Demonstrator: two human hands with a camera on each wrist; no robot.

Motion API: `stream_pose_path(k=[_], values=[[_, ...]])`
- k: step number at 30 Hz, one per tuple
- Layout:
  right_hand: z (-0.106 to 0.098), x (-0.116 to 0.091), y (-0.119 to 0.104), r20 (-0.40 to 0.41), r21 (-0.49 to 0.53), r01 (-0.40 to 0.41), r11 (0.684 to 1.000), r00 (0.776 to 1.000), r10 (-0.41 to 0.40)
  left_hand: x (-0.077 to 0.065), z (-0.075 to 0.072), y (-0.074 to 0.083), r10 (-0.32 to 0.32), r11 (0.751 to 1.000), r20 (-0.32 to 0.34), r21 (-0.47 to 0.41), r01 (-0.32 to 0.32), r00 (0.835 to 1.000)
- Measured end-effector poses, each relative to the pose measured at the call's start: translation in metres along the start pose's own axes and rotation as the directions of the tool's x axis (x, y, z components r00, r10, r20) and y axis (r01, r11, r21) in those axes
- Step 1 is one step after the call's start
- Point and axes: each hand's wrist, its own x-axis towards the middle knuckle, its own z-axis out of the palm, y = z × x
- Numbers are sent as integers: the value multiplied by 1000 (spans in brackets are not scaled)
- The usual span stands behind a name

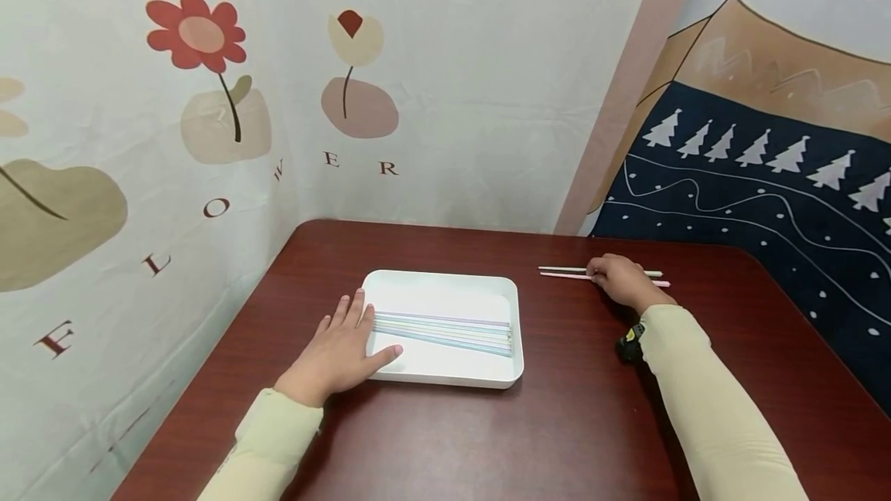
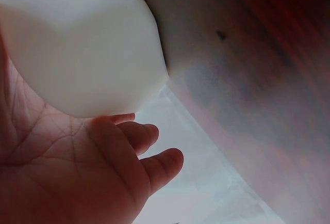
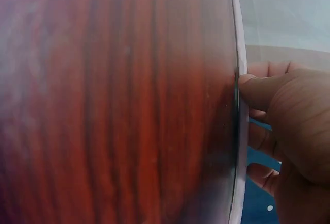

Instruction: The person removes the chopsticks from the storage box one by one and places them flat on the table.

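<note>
A white rectangular tray point(image 1: 445, 288) lies on the table, with several thin pastel sticks point(image 1: 445, 333) side by side in it. My left hand point(image 1: 337, 346) rests on the tray's left edge, fingers extended and thumb over the inside. In the left wrist view, its palm point(image 2: 67, 157) is against the tray's white outer wall point(image 2: 93, 53). To the right of the tray, my right hand point(image 1: 621, 281) pinches a pink chopstick point(image 1: 564, 276) between thumb and fingers. A whitish chopstick point(image 1: 562, 269) runs just behind it, partly hidden by the hand. The pinched chopstick point(image 3: 238, 33) shows close in the right wrist view.
The dark red wooden table point(image 1: 431, 439) has rounded far corners. Behind it hangs a pale curtain point(image 1: 459, 99) with printed flowers and letters. A dark blue cloth point(image 1: 752, 207) with white trees hangs at the right. A black device point(image 1: 629, 343) sits at my right wrist.
</note>
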Motion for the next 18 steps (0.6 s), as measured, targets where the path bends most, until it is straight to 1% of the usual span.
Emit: stream_pose_path(k=[6, 11, 14, 18], values=[[-3, 1, -3, 37, 12, -10, 1000, 999, 10, 0, 1, 0, 1, 1000, -1, -2, -1, 1000], [-12, 7, -7, 49, 74, 9, 997, 999, -13, 0, 1, -1, 3, 1000, -1, -2, -3, 1000], [-20, 14, -19, 55, 130, 30, 991, 998, -37, 0, 0, -1, 2, 1000, 0, 1, -2, 1000], [-24, 25, -50, 51, 182, 65, 981, 996, -75, 0, 0, -1, -1, 1000, -1, 3, 1, 1000]])
